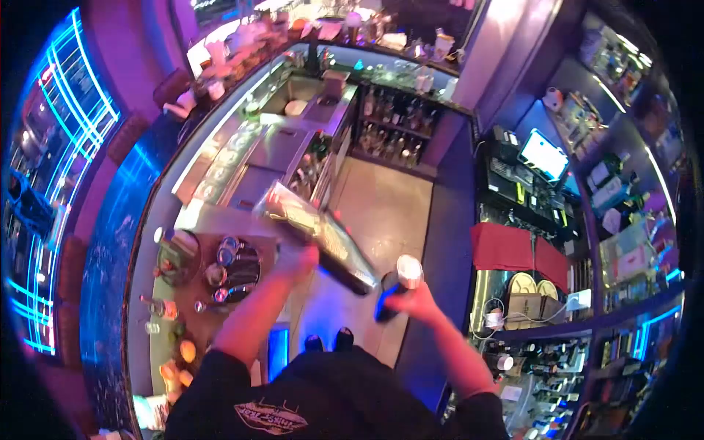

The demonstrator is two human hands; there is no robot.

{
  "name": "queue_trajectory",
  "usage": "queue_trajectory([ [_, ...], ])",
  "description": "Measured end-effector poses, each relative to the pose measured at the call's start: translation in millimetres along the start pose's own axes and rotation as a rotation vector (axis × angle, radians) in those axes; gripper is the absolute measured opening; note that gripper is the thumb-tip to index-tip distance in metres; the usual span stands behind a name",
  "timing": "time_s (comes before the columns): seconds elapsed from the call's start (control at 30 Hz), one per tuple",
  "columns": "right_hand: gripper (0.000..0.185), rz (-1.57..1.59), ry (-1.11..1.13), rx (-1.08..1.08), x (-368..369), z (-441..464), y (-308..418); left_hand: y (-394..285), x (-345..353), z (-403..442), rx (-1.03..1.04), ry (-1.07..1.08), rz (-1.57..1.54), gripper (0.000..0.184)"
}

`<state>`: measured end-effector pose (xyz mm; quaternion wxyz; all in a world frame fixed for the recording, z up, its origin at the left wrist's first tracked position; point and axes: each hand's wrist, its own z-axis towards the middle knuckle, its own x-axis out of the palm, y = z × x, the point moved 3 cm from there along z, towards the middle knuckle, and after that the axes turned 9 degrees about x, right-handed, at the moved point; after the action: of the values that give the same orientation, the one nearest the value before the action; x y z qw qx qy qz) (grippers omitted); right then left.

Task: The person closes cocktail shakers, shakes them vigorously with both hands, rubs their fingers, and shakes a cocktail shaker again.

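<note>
Apparently smooth and hard-walled, the long shiny shaker [320, 240] hangs tilted near the centre of the view, clear of the worktop [206, 253], its upper end towards 10 or 11 o'clock and its lower end towards 4 or 5. The left hand [295, 262] is clamped on its 8 o'clock side, near the middle; motion blur hides the exact finger placement. The right hand [415, 301], well apart from the left, is closed around a pale-topped container [409, 270] between 3 and 4 o'clock of the shaker; its material and contents cannot be told.

The shaker probably feels stiff and moderately heavy for one hand, and slippery if wet. A full wrap around its middle should balance it best, since a hold at either end would let it swing. The container looks lighter and is best taken around its body, below the pale top.
</note>
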<state>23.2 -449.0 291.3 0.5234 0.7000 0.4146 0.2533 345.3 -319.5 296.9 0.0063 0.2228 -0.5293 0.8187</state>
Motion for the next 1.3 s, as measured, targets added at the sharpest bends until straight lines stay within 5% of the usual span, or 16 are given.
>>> queue_trajectory([
  [0.1,0.059,0.305,-0.41,0.436,-58,61,6,-70,50,-28,0.376,0.639,0.559,0.033],
  [0.17,0.055,-0.025,-0.635,-0.284,-60,40,58,-73,69,-44,0.674,0.739,0.893,0.034],
  [0.27,0.044,1.311,-0.249,-0.351,-11,-16,-27,-18,53,-41,0.858,0.759,1.219,0.039],
  [0.37,0.046,0.036,-0.379,-0.579,22,-46,-34,25,-7,12,-0.109,-0.289,0.252,0.068],
  [0.5,0.044,0.061,-0.222,0.473,-46,17,-15,-74,55,-24,0.442,0.593,0.317,0.057],
  [0.6,0.055,-0.005,-0.66,-0.312,-18,-30,109,-63,73,-45,0.999,0.91,0.958,0.052],
  [0.7,0.044,0.517,-0.342,-0.313,29,-76,10,24,22,8,0.111,-0.05,0.563,0.046],
  [0.77,0.034,-0.396,-0.481,-0.602,63,-87,-24,17,12,22,0.016,-0.272,0.186,0.043],
  [0.9,0.033,0.091,-0.536,0.307,-31,-7,-14,-84,65,-26,0.309,0.695,0.22,0.043],
  [1.0,0.048,0.078,-0.603,-0.435,13,-68,99,-85,76,-56,1.104,0.78,0.942,0.041],
  [1.03,0.049,-0.561,-0.794,-0.538,28,-86,69,-68,74,-50,1.105,0.777,0.946,0.041],
  [1.07,0.051,-1.155,-1.127,-0.631,44,-105,37,-35,53,-30,0.544,0.288,0.634,0.038],
  [1.1,0.054,-0.751,-0.768,-0.736,62,-118,1,-20,38,-23,-0.001,-0.185,0.291,0.035],
  [1.13,0.049,-0.66,-0.625,-0.663,59,-102,-22,-24,34,-23,0.016,-0.187,0.298,0.035],
  [1.23,0.04,-0.281,-0.324,-0.056,34,-56,-41,-106,67,-56,0.403,0.034,-0.048,0.031],
  [1.3,0.045,0.015,-0.551,0.08,-13,-36,11,-142,97,-92,1.073,0.829,0.635,0.039],
])
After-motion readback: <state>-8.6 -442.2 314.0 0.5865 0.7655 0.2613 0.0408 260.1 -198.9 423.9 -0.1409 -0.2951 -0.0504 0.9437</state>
